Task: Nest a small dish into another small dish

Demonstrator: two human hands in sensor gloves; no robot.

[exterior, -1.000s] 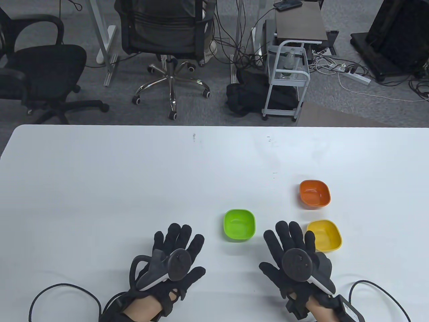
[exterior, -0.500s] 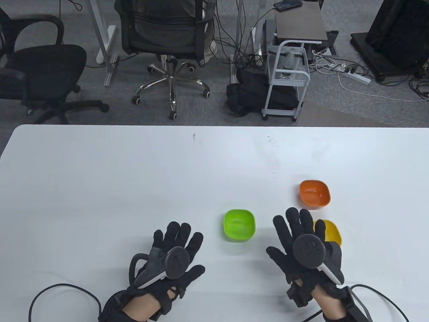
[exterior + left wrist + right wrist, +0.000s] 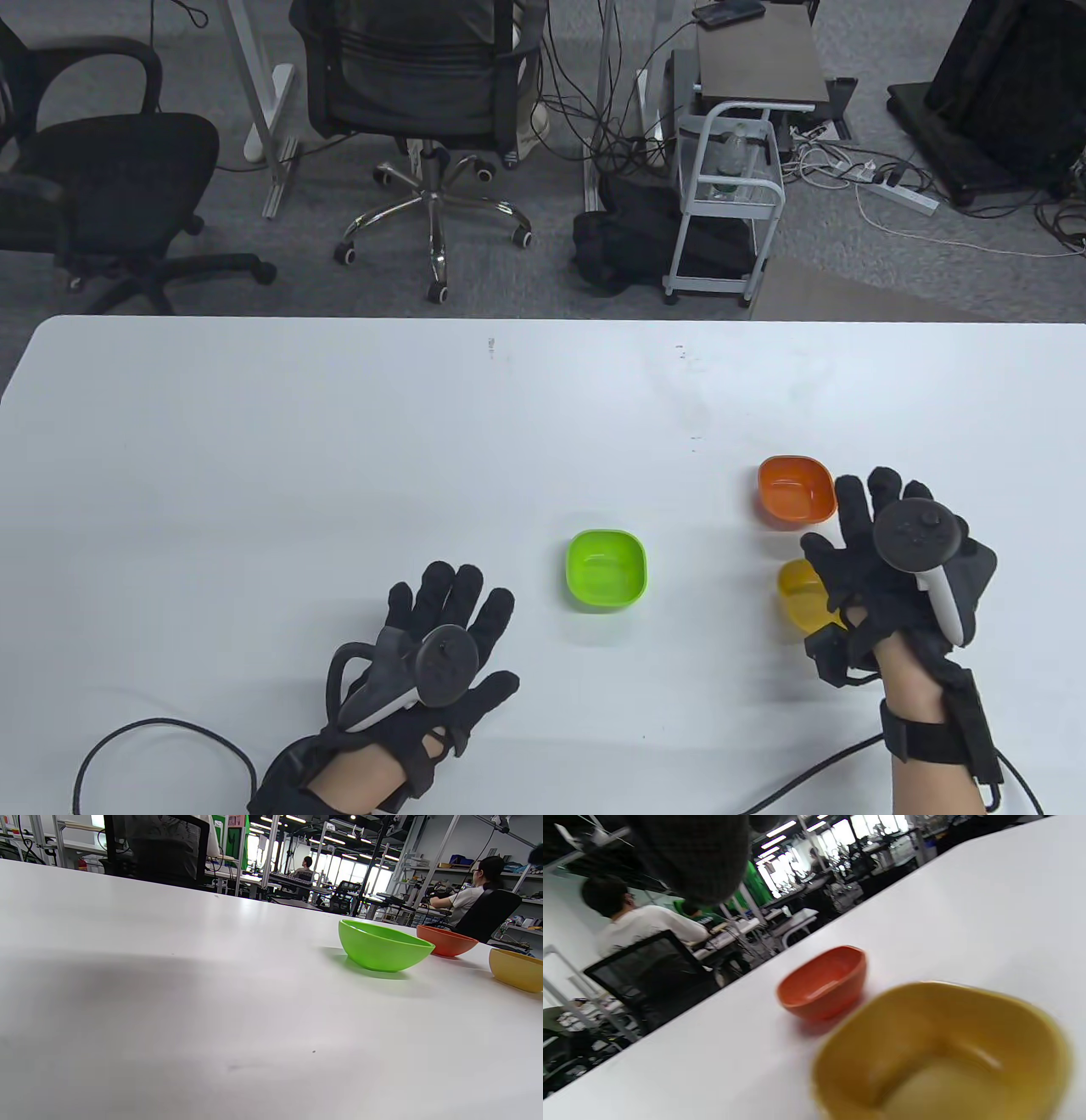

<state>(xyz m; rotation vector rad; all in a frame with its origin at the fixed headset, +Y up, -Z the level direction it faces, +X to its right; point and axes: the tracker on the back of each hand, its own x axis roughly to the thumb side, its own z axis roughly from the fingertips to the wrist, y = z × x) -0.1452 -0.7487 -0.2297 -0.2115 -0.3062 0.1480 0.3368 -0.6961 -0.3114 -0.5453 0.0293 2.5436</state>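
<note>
Three small dishes stand on the white table (image 3: 339, 441): green (image 3: 606, 569), orange (image 3: 795, 491) and yellow (image 3: 799, 594). My right hand (image 3: 836, 526) hovers with fingers spread over the right part of the yellow dish, fingertips beside the orange dish; it holds nothing. In the right wrist view the yellow dish (image 3: 941, 1052) is close below and the orange dish (image 3: 823, 982) just beyond. My left hand (image 3: 475, 628) lies flat and open on the table, left of the green dish. The left wrist view shows the green (image 3: 384, 946), orange (image 3: 446, 941) and yellow (image 3: 515, 969) dishes in a row.
Glove cables (image 3: 153, 730) trail along the table's near edge by both wrists. Beyond the far edge stand office chairs (image 3: 424, 102) and a small white cart (image 3: 730, 204).
My right hand has lifted and moved right and forward, from between the green and yellow dishes to over the yellow dish, now covering part of it. The left hand has stayed put.
</note>
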